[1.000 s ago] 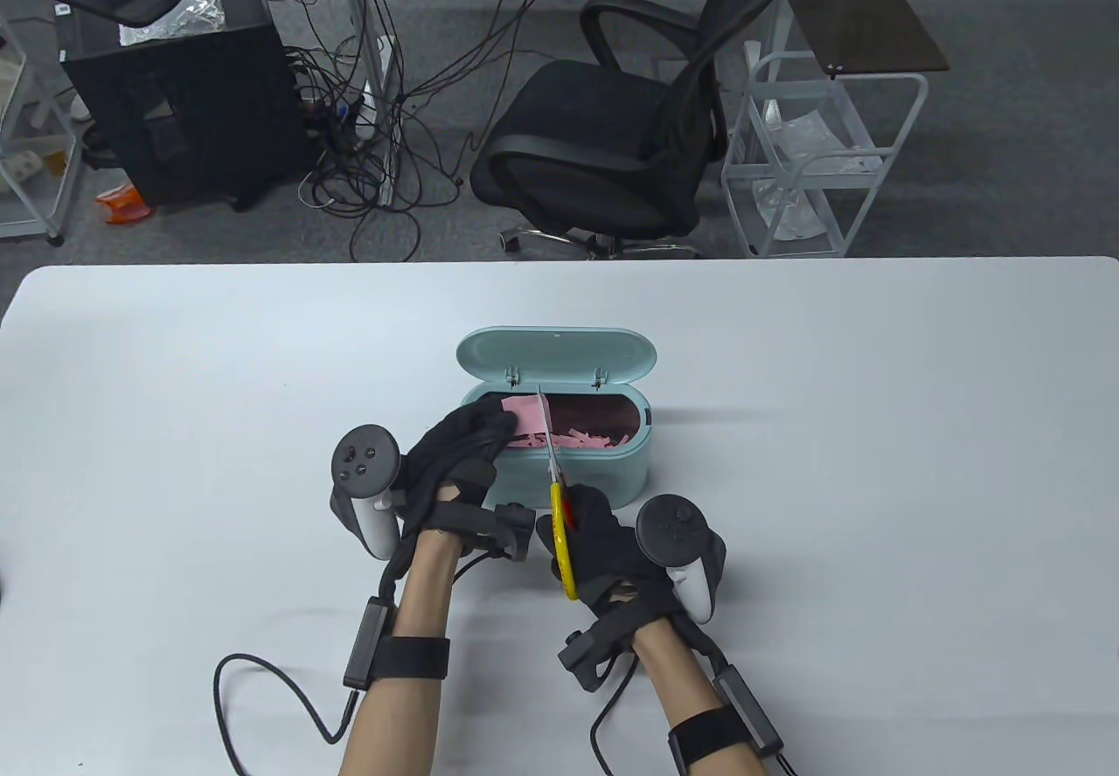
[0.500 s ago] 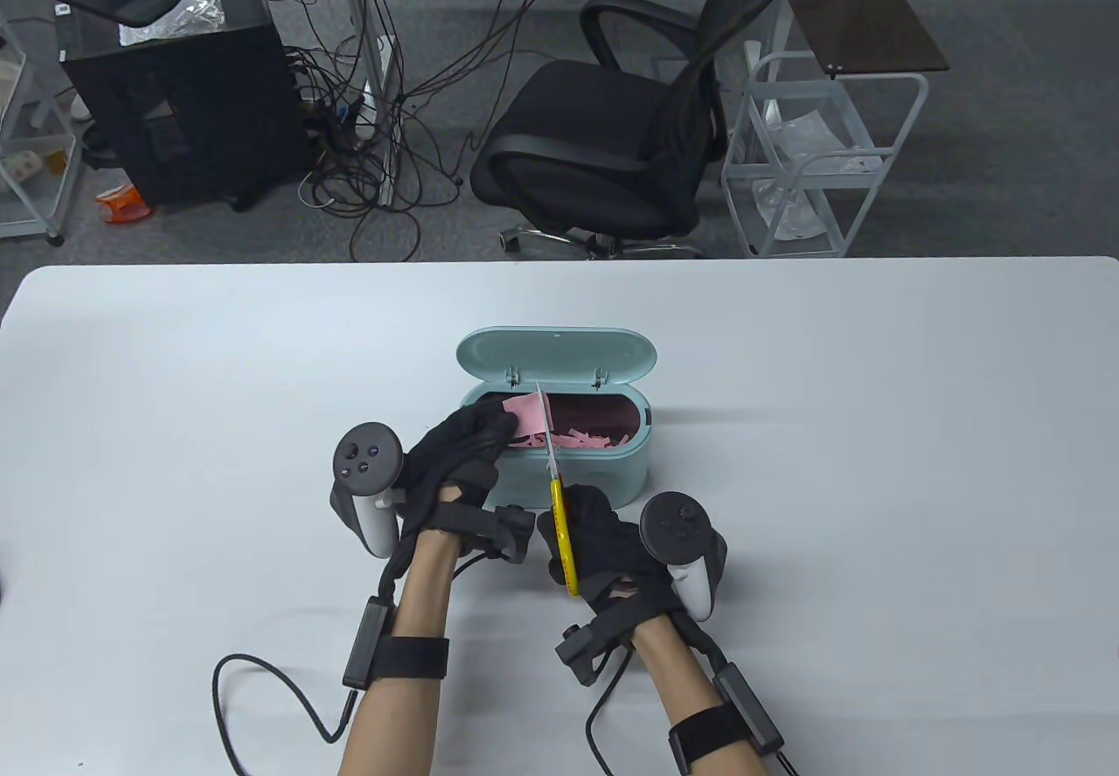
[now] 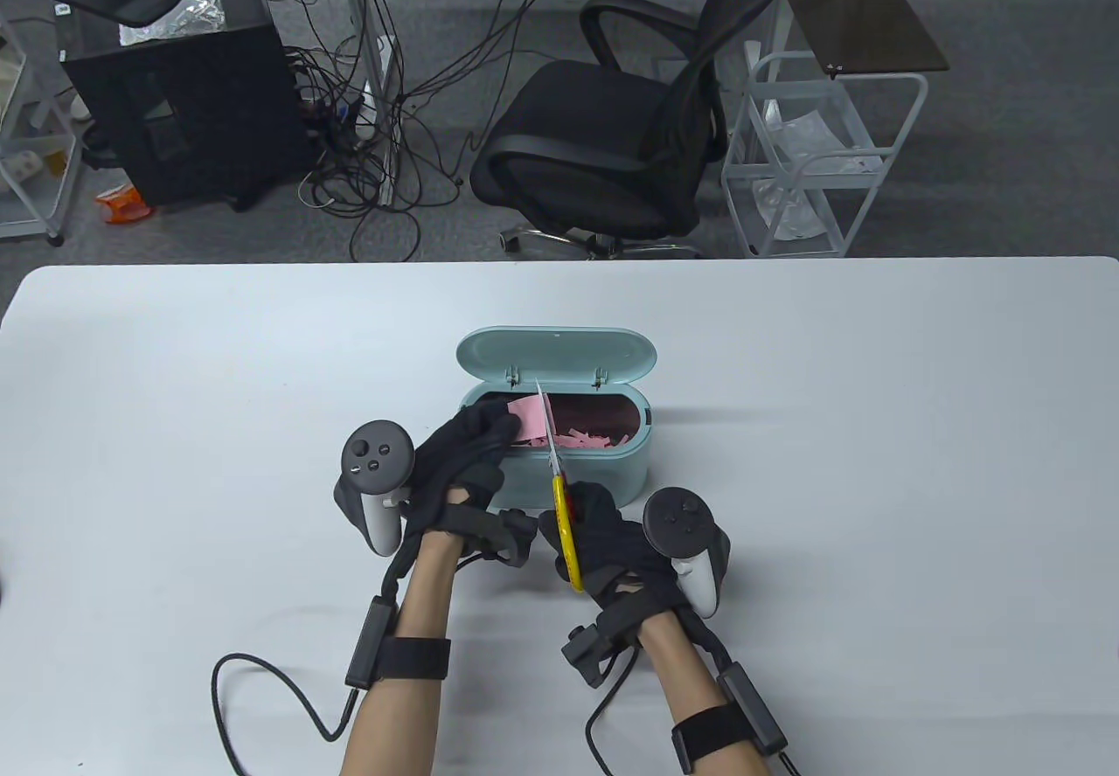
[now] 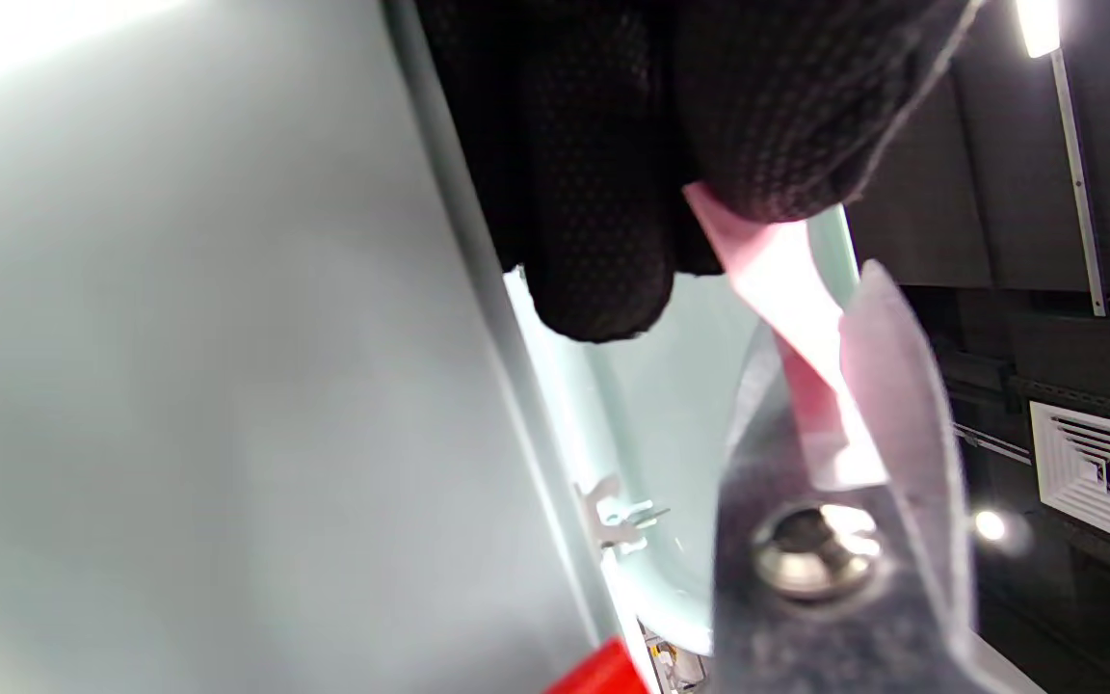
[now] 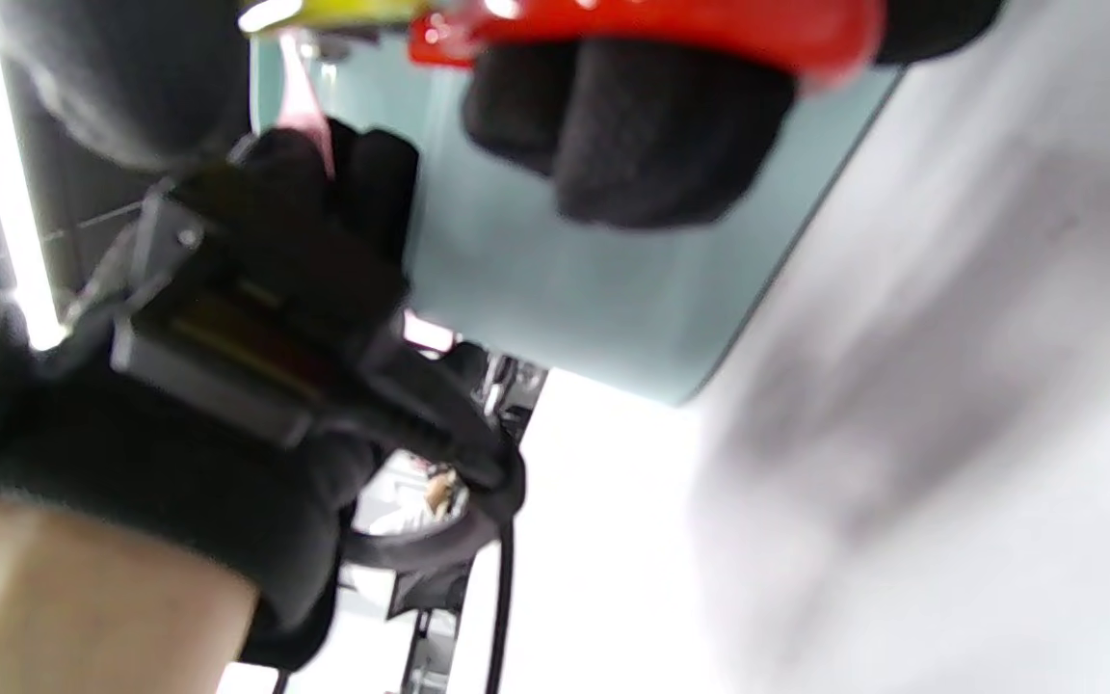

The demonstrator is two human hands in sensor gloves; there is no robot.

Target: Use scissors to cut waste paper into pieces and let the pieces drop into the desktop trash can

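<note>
We see a white table [image 3: 874, 461] spanning the lower part of the table view, and near its middle a pale green desktop trash can [image 3: 577, 470] with its lid [image 3: 556, 355] tipped back open toward the far side. Pink paper pieces [image 3: 586, 438] lie inside it. Our left hand [image 3: 459, 461] reaches over the can's left end, its fingers [image 4: 603, 193] curled and pinching a sheet of pink paper [image 3: 527, 414] held above the opening; in the left wrist view the sheet runs from the glove tips down between the blades. Our right hand [image 3: 612, 540] sits just in front of the can, fingers curled through the yellow and red handles of the scissors [image 3: 559, 496], whose blades point away from us across the can and bite into the paper's right edge. How far the blades gape we cannot tell from above; the left wrist view shows them slightly parted around the paper. A black cable [image 3: 262, 697] loops on the table beside the left forearm. Beyond the table lies grey carpet with a black office chair [image 3: 629, 129], a tangle of cables [image 3: 385, 94], a black computer tower [image 3: 188, 94] and a white wire cart [image 3: 822, 155].
</note>
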